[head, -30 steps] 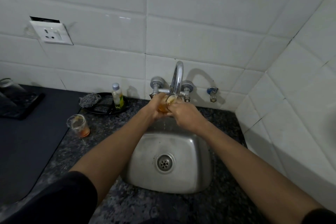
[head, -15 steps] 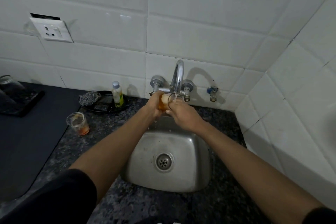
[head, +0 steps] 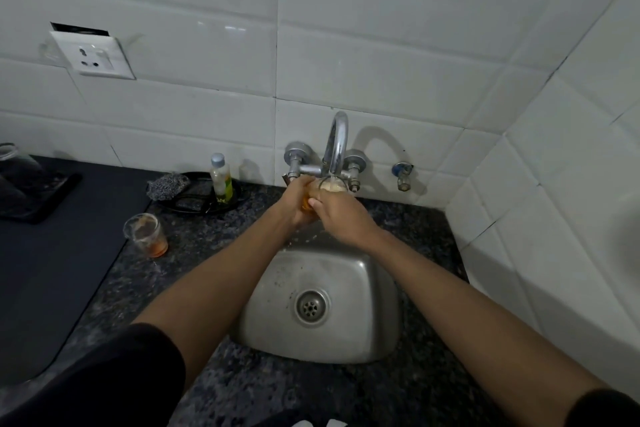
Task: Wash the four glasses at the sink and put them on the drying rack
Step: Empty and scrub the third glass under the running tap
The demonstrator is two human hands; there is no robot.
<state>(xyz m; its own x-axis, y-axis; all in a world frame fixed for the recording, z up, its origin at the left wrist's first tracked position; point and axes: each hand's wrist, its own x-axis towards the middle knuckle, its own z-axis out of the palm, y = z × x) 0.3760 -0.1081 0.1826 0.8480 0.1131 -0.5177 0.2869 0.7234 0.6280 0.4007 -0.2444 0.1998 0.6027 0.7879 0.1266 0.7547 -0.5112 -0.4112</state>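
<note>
Both hands have stayed at the tap point(head: 337, 146) since the earlier frame, and the glass point(head: 325, 191) between them has tipped more upright, so its foamy mouth now sits right under the spout with water running into it. Left hand point(head: 294, 203) curls round the glass from the left in a closed grip, and the right hand point(head: 341, 215) wraps over its near side, fingers bent against it. Orange tint shows at the bottom of the glass, above the back edge of the steel sink point(head: 320, 305). Left of the sink on the speckled tabletop point(head: 214, 246), a second glass point(head: 145, 234) with orange dregs stands upright. Behind it, nearer the tap, a small soap bottle point(head: 221, 177) and a steel scrubber point(head: 168, 185) rest on a dark dish.
</note>
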